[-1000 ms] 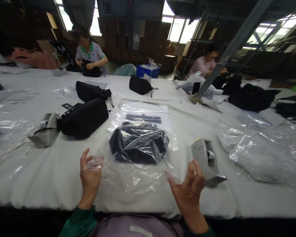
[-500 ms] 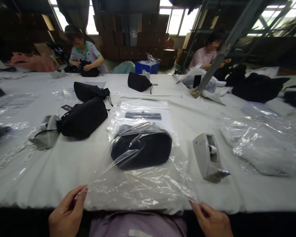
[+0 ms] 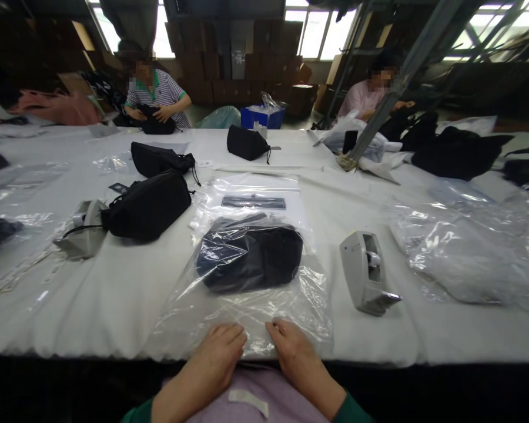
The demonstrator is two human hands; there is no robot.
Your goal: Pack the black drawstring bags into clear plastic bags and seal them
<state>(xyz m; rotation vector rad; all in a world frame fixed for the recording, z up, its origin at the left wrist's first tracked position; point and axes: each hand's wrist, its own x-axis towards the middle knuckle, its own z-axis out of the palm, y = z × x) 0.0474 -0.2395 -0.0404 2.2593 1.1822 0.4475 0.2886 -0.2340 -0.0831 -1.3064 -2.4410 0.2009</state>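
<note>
A clear plastic bag (image 3: 189, 314) lies flat on the table in front of me, its near end at the table edge. Inside it, under glossy film, rests a black pouch (image 3: 255, 258). Above the pouch the bag carries a printed text panel (image 3: 253, 202). My left hand (image 3: 223, 346) has its fingers curled on the near edge of the bag, left of centre. Close beside it, my right hand (image 3: 293, 346) is closed on the same edge, thumb toward the left hand. The fingertips of both hands are partly hidden.
To the right stands a grey tape dispenser (image 3: 365, 273), with loose clear bags (image 3: 471, 252) beyond it. Black drawstring pouches (image 3: 152, 205) lie at left, by another dispenser (image 3: 83, 235). One more pouch (image 3: 247, 143) sits farther back. A slanted metal post (image 3: 392, 100) rises at right; two people work opposite.
Both hands have come inward from the bag's outer corners to near the middle of its near edge. The film over the pouch lies lower and flatter.
</note>
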